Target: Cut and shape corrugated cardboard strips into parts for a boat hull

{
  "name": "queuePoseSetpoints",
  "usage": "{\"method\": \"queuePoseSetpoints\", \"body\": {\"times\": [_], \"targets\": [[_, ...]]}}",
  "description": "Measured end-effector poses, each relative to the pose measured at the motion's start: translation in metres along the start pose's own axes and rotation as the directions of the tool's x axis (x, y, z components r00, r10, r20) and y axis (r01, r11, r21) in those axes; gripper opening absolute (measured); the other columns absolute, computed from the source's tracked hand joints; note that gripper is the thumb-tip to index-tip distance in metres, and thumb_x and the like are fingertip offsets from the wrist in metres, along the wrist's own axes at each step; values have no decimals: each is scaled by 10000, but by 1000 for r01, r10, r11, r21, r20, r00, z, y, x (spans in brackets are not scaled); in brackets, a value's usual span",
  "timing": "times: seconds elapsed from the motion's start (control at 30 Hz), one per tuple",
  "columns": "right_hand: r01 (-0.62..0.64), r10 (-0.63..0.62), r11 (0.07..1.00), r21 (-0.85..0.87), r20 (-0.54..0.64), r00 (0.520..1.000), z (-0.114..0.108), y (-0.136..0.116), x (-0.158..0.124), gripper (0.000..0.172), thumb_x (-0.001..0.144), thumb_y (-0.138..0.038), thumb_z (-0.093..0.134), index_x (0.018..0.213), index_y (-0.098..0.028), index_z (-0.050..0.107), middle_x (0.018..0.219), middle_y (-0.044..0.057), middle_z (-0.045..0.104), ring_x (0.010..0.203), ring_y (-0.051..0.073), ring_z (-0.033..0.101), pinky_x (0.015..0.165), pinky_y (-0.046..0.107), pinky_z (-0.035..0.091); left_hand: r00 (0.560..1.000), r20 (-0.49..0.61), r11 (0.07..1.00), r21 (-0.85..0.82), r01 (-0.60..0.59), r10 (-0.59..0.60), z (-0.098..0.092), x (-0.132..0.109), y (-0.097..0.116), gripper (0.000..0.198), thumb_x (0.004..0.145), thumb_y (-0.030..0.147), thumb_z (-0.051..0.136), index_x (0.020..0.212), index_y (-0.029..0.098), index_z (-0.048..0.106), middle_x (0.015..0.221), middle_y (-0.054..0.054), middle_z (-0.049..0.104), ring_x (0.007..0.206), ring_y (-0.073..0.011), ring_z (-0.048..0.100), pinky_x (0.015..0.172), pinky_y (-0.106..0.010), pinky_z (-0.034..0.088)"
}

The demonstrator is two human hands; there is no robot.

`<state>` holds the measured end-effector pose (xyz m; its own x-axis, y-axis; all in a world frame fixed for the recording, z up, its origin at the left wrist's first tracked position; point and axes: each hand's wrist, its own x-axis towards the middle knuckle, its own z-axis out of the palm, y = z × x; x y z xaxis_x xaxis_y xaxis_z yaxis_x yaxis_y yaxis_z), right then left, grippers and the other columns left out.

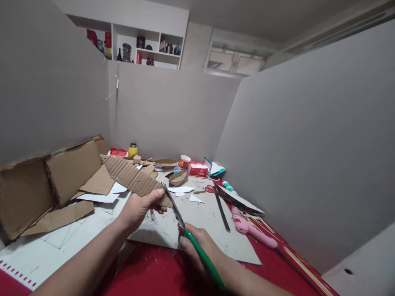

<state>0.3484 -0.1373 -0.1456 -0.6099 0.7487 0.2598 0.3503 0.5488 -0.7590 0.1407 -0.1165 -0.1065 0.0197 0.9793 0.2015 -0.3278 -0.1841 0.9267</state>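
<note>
My left hand grips a long strip of corrugated cardboard near its right end, thumb on top. The strip slants up and away to the left above the table. My right hand is closed round the green handles of a pair of scissors. Their blades point up and to the left and meet the cardboard's right end, just beside my left thumb. How far the blades are parted is hard to make out. Below the strip, a thin red and dark item is partly hidden by my left hand.
Cardboard pieces and white paper lie at the left. A boat-shaped cardboard piece, paper cup, red box and yellow jar stand farther back. A pink glue gun and dark ruler lie right. Grey partitions surround the table.
</note>
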Motion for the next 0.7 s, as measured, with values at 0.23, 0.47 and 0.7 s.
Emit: {"method": "queuePoseSetpoints", "body": {"times": [0.23, 0.47, 0.7], "targets": [[-91, 90, 994, 63, 17, 996, 2, -2, -1, 515, 910, -654, 343, 771, -171, 457, 686, -3, 420, 638, 140, 354, 583, 271, 344, 999, 5, 998, -47, 37, -37, 1, 2, -6, 273, 710, 344, 776, 823, 111, 689, 727, -48, 712, 517, -142, 648, 485, -239, 537], [-109, 112, 986, 128, -13, 994, 6, 1, 0, 440, 900, -589, 422, 709, -193, 398, 656, -35, 337, 611, 119, 297, 546, 250, 307, 998, 24, 994, -88, 67, -65, 2, 3, -5, 314, 690, 365, 781, 821, 104, 666, 701, -51, 698, 498, -126, 630, 465, -216, 507], [-132, 206, 944, 302, -224, 953, 9, 9, 9, 439, 838, -595, 543, 689, -203, 414, 604, -54, 342, 522, 98, 323, 458, 226, 282, 998, 41, 999, -29, 46, -44, 2, -1, -12, 397, 713, 464, 747, 888, 128, 632, 746, -54, 697, 568, -155, 646, 524, -259, 524]]}}
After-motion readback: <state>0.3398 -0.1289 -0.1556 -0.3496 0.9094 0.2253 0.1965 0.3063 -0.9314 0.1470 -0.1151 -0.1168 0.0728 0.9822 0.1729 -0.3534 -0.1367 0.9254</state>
